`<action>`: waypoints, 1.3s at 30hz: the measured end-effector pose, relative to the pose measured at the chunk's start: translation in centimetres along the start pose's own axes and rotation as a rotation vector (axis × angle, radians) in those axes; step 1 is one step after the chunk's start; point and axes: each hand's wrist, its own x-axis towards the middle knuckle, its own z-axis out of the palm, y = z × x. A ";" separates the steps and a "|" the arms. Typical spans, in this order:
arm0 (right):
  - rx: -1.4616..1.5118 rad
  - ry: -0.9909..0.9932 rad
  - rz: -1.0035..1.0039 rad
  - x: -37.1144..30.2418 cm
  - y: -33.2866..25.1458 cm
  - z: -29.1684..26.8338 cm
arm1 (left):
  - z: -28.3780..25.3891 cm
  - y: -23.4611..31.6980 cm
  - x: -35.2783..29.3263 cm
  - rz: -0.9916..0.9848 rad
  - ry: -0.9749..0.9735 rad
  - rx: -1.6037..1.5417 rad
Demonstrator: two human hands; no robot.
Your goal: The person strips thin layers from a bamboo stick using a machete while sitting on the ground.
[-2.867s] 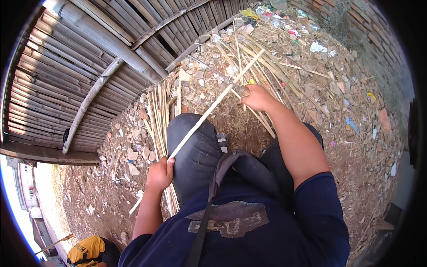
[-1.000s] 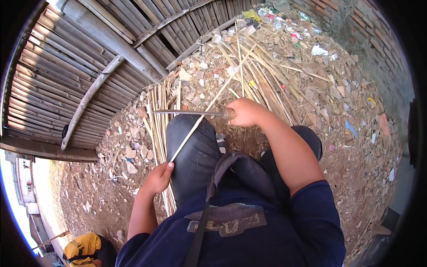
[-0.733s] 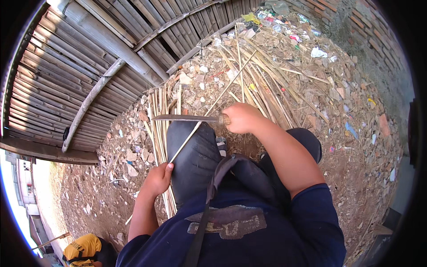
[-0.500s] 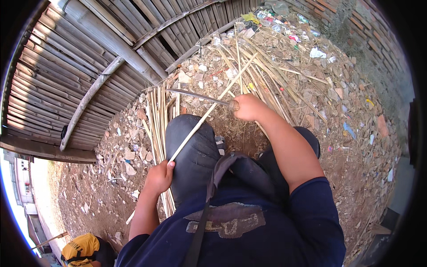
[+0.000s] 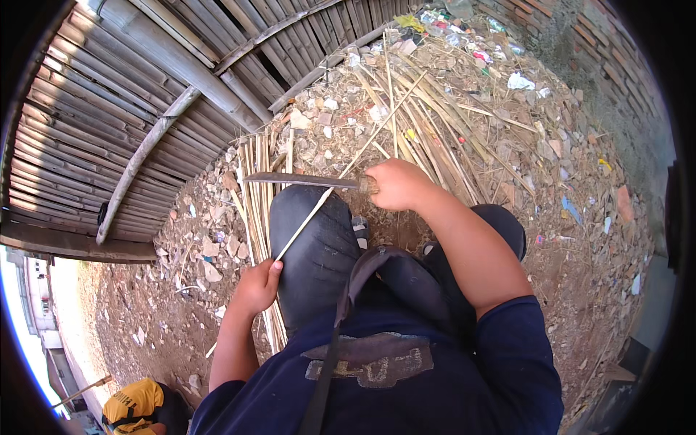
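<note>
Pale, slim bamboo strip [image 5: 306, 222] slants over my left knee [image 5: 308, 264]. Left hand [image 5: 256, 287] pinches its lower part; right hand [image 5: 397, 185] clenches a knife [image 5: 301, 178], blade crossing it. Probably shaving; next stroke calls for steady hold, shallow blade. More strips [image 5: 255, 196] lie left of the knee.

From my remote seat I'm seeing the knife blade [image 5: 301, 179] showing dull grey metal, its handle [image 5: 364, 185] looking like rough brown wood. Crossing the blade, a strip [image 5: 308, 221] is showing pale, matt wood; below the blade, trousers [image 5: 308, 290] are showing creased, matt cloth. Left of the blade, a slatted wooden panel [image 5: 94, 159] is looking weathered.
</note>
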 end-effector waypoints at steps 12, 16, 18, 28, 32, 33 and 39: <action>-0.020 -0.012 0.043 -0.4 1.4 -0.6 | 0.4 0.0 0.2 0.046 0.044 0.001; 0.167 0.049 0.197 1.4 6.9 0.0 | 1.0 -1.1 1.0 0.071 0.037 -0.125; 0.147 0.144 0.228 1.7 7.8 -0.4 | 0.8 -1.3 1.0 0.092 0.058 -0.120; 0.168 0.059 0.142 1.4 6.7 0.6 | 1.3 -2.4 1.4 0.111 0.006 -0.238; 0.211 0.069 0.234 1.2 6.5 0.0 | 0.5 -1.5 0.8 0.054 -0.006 -0.194; 0.214 0.067 0.232 1.0 5.7 0.0 | 0.8 -1.8 0.9 0.084 0.028 -0.197; 0.131 -0.012 -0.050 0.6 5.1 1.4 | 2.3 -3.4 1.4 0.131 0.052 -0.232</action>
